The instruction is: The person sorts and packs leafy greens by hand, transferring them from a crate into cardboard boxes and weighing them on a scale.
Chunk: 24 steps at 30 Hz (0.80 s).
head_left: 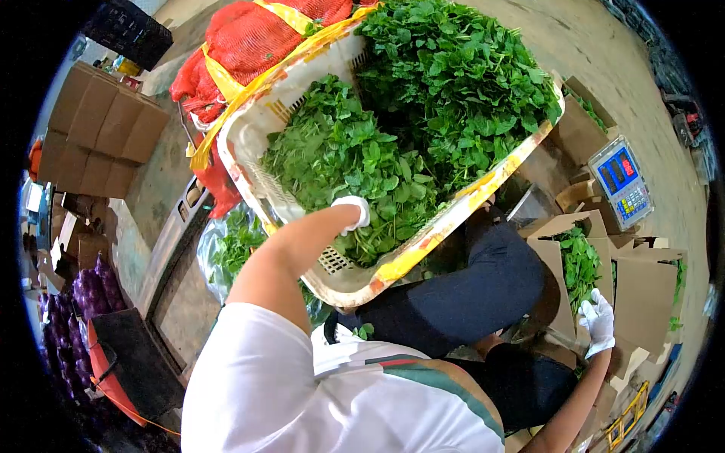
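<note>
A white plastic crate (384, 270), its rim marked yellow and red, is tilted in front of me. Inside are two heaps of leafy greens: a smaller pile (332, 151) on the left and a taller, darker one (461, 83) at the upper right. My left hand (353, 214), in a white glove, reaches into the smaller pile; leaves hide its fingers. Out to the right, my gloved right hand (599, 326) is beside an open cardboard box (556, 281) of loose greens (579, 264). Its fingers are extended and apart, with nothing visible in them.
A digital scale display (622, 183) stands beyond the box on the right, near more cardboard boxes (644, 302). Red mesh sacks (257, 41) lie behind the crate. On the left are a clear bag of greens (236, 245), stacked cartons (102, 128) and purple net bags (94, 291).
</note>
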Tool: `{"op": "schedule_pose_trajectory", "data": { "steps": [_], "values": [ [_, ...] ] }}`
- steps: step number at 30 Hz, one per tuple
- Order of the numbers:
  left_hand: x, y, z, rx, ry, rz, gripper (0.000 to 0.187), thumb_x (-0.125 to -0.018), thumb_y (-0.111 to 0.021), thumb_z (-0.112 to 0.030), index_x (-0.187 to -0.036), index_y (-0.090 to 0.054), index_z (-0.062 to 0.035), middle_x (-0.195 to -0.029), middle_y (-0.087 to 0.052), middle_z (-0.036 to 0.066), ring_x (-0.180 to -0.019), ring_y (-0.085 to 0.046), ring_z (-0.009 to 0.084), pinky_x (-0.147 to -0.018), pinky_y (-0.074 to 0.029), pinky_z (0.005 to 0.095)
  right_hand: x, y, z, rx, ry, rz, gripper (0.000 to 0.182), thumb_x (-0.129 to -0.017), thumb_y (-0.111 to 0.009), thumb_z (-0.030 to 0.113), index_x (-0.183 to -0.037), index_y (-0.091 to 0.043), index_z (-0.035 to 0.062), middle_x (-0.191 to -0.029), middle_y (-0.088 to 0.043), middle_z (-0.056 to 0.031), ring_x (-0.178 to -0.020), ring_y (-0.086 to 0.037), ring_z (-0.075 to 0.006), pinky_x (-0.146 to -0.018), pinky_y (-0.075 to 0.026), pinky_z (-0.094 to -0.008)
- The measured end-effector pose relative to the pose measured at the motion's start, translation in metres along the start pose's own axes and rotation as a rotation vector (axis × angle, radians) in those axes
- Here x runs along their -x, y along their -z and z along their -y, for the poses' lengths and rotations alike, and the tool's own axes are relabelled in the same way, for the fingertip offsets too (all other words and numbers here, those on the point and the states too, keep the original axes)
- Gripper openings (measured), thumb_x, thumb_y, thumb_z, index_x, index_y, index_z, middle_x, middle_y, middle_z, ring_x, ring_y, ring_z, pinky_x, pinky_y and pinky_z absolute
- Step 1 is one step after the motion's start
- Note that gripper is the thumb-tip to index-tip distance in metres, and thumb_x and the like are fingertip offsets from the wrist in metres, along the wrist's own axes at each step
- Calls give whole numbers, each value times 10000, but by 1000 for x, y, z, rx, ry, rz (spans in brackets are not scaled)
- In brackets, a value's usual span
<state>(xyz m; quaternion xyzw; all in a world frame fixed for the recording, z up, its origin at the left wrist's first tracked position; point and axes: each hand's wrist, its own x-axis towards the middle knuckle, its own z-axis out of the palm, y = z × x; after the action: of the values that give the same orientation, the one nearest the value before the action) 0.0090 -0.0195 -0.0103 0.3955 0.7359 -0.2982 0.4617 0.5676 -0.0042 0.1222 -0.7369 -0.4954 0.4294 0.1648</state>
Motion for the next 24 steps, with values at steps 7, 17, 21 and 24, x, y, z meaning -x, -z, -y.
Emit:
{"op": "schedule_pose_trajectory", "data": {
  "steps": [7, 17, 21, 24],
  "values": [
    [-62, -30, 30, -552, -326, -133, 185, -676, -635, -152, -832, -664, -58, -854, -643, 94, -798, -624, 215, -649, -503, 322, -6, 0, -7, -9, 47, 32, 488, -804, -529, 34, -1251, -347, -40, -647, -541, -34, -479, -454, -63, -410, -364, -176],
    [71, 14, 37, 143, -291, -344, 493, -825, -477, -412, -932, -576, 59, -856, -599, 230, -819, -581, 339, -734, -432, 383, 0, 3, 1, -8, 67, 76, 533, -777, -564, 54, -1249, -347, -65, -728, -509, -19, -554, -427, -55, -481, -389, -183],
    [96, 27, 75, 222, -401, -348, 437, -820, -500, -364, -926, -543, 59, -796, -600, 201, -740, -581, 294, -674, -442, 366, -2, 5, -1, -32, 98, 83, 541, -776, -567, 54, -1255, -343, -59, -712, -494, -3, -566, -419, -44, -490, -377, -181],
    [113, 32, 105, 340, -551, -522, 327, -842, -509, -275, -907, -540, 44, -717, -562, 75, -648, -512, 144, -590, -439, 288, 4, 0, 12, -1, 115, 83, 551, -776, -569, 55, -1263, -335, -51, -701, -490, 8, -567, -415, -42, -500, -372, -180]
  ]
}}
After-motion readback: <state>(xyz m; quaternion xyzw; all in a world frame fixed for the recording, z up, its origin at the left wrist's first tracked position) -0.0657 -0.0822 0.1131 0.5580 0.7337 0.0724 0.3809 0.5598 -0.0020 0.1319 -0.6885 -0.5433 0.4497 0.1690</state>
